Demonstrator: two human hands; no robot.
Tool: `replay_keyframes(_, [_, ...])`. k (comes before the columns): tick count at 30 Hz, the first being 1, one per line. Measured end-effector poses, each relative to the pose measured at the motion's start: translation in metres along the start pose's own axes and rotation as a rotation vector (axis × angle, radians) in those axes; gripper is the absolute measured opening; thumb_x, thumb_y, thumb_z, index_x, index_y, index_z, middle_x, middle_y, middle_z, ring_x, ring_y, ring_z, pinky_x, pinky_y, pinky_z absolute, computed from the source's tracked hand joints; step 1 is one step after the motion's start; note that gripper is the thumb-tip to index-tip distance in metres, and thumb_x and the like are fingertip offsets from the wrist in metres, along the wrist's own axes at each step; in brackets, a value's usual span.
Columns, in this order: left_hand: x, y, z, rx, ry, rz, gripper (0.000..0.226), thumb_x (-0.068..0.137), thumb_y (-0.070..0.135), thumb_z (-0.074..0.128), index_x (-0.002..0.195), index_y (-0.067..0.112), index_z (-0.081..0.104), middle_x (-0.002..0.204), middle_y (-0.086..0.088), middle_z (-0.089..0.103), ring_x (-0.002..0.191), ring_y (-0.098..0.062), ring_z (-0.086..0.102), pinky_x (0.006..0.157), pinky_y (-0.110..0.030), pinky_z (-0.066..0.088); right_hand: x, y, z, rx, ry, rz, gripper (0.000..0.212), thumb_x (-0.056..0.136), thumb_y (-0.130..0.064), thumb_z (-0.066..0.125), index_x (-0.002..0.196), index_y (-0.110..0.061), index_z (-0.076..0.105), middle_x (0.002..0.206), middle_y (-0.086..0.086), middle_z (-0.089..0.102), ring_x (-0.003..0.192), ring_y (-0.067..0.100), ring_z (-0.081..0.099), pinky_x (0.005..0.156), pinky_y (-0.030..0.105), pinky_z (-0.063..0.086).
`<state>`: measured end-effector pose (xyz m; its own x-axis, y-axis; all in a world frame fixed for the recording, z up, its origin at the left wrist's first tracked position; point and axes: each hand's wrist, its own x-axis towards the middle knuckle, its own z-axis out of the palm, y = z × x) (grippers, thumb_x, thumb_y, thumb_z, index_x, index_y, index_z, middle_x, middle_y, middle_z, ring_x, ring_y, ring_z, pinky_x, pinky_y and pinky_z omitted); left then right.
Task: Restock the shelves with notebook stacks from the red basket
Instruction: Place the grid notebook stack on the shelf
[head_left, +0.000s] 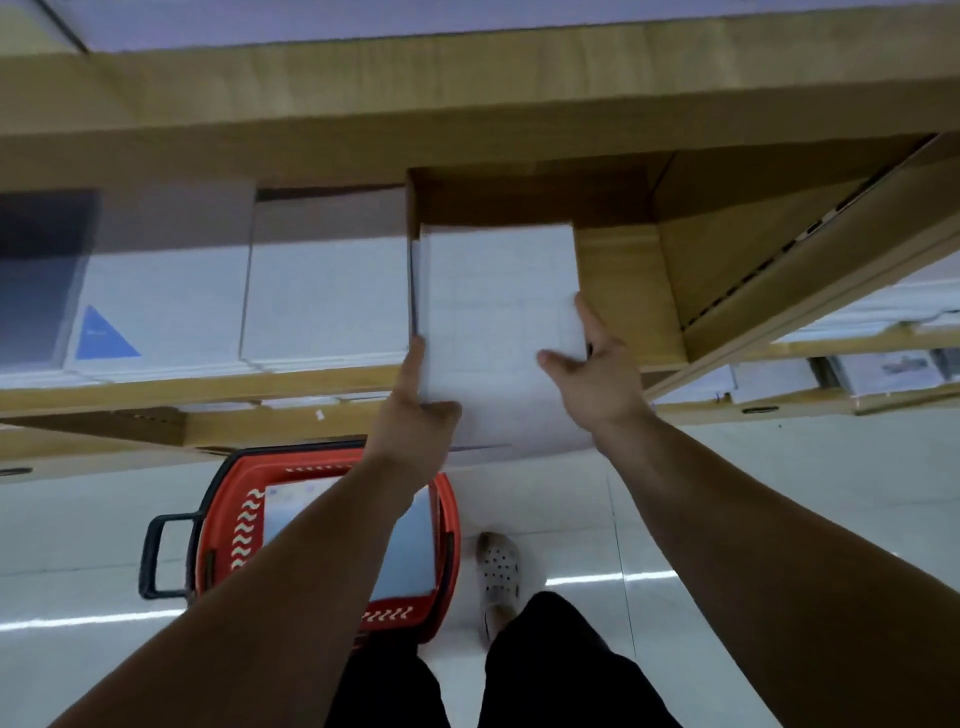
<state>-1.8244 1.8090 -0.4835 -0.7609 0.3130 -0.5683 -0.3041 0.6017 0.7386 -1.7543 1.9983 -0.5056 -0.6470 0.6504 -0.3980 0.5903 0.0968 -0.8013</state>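
Notebook stack (493, 322), white, lies half on the wooden shelf (623, 291), its far end in the bay and its near end out past the front edge. Both hands hold it. The left hand (415, 415) grips the near left corner, one finger laid along the left edge. The right hand (597, 374) holds the right edge, thumb flat on the top cover and fingers down the side. Just left of it on the same shelf sits another white pile (322, 301), and further left a white pile with a blue triangle (104, 335) on its cover. Bare wood shows to the right of the held stack.

Below, on the pale tiled floor (727, 519), stands the red basket (228, 519) with a black handle (150, 561); more notebooks (410, 551) lie inside it, partly hidden by the left forearm. A white dotted shoe (498, 571) stands just right of the basket.
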Motion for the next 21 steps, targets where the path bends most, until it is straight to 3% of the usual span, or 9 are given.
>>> replay_keyframes(2, [-0.009,-0.008,0.002,-0.024,-0.046,-0.004,0.082,0.1,0.015,0.057,0.156,0.054,0.01,0.107,0.007,0.057,0.086,-0.013,0.06,0.076,-0.043,0.061,-0.003,0.005,-0.003,-0.101,-0.018,-0.001,0.079,0.093,-0.038,0.071,0.158,-0.043,0.025,0.138,0.0,0.047,0.12,0.017,0.051,0.092,0.027,0.046])
replay_keyframes(4, [-0.017,-0.014,0.004,-0.045,-0.045,-0.062,0.082,0.101,0.017,0.056,0.153,0.058,0.009,0.101,0.012,0.058,0.087,-0.018,0.062,0.08,-0.056,0.06,-0.012,0.011,-0.007,-0.215,0.012,-0.012,0.077,0.092,-0.044,0.069,0.156,-0.045,0.027,0.136,0.005,0.044,0.122,0.025,0.048,0.1,0.04,0.047])
replay_keyframes(7, [-0.027,-0.02,0.007,0.015,-0.014,-0.103,0.078,0.102,0.024,0.054,0.149,0.065,0.007,0.094,0.015,0.063,0.081,-0.031,0.072,0.075,-0.055,0.061,-0.035,0.024,-0.011,-0.105,0.048,0.025,0.069,0.091,-0.042,0.067,0.151,-0.05,0.034,0.129,0.005,0.047,0.117,0.025,0.051,0.1,0.045,0.05])
replay_keyframes(10, [-0.034,-0.024,0.012,-0.075,0.009,-0.148,0.077,0.103,0.019,0.052,0.148,0.065,0.012,0.097,0.017,0.063,0.072,-0.028,0.076,0.071,-0.051,0.063,-0.063,0.038,-0.015,-0.01,-0.052,0.113,0.059,0.097,-0.038,0.061,0.146,-0.057,0.035,0.102,0.011,0.063,0.091,0.021,0.065,0.086,0.045,0.058])
replay_keyframes(12, [-0.038,-0.022,0.016,-0.125,0.074,-0.145,0.072,0.103,0.015,0.05,0.149,0.062,0.02,0.1,0.009,0.068,0.074,-0.02,0.076,0.075,-0.047,0.063,-0.07,0.041,-0.017,0.076,-0.051,0.178,0.042,0.098,-0.034,0.061,0.123,-0.065,0.05,0.088,0.008,0.072,0.08,0.023,0.073,0.085,0.051,0.06])
replay_keyframes(13, [-0.04,-0.022,0.02,-0.129,0.121,-0.129,0.069,0.102,0.013,0.048,0.149,0.059,0.025,0.099,0.005,0.071,0.075,-0.016,0.075,0.078,-0.045,0.063,-0.068,0.04,-0.018,0.106,-0.029,0.188,0.039,0.097,-0.029,0.062,0.116,-0.062,0.055,0.081,0.006,0.075,0.075,0.022,0.075,0.083,0.052,0.061])
replay_keyframes(15, [-0.041,-0.015,0.025,-0.151,0.211,-0.118,0.064,0.101,0.01,0.046,0.148,0.052,0.035,0.094,0.0,0.072,0.077,-0.017,0.073,0.078,-0.041,0.063,-0.062,0.036,-0.017,0.096,-0.018,0.164,0.04,0.096,-0.025,0.061,0.128,-0.048,0.058,0.074,0.003,0.076,0.071,0.018,0.076,0.082,0.051,0.062])
replay_keyframes(18, [-0.017,-0.001,0.024,-0.244,0.262,-0.114,0.055,0.098,0.007,0.043,0.142,0.04,0.047,0.098,-0.005,0.072,0.08,-0.021,0.072,0.063,-0.035,0.057,-0.041,0.013,-0.013,0.141,-0.006,0.113,0.045,0.099,-0.024,0.062,0.143,-0.029,0.055,0.085,0.003,0.077,0.072,0.014,0.077,0.076,0.039,0.064])
replay_keyframes(21, [0.019,0.014,0.016,-0.331,0.288,-0.101,0.029,0.082,0.011,0.045,0.098,0.023,0.066,0.088,-0.009,0.069,0.073,-0.024,0.063,0.074,-0.041,0.056,-0.007,-0.014,-0.01,0.178,0.041,0.137,0.037,0.1,-0.02,0.063,0.136,-0.02,0.06,0.1,0.007,0.077,0.077,0.019,0.076,0.071,0.036,0.064])
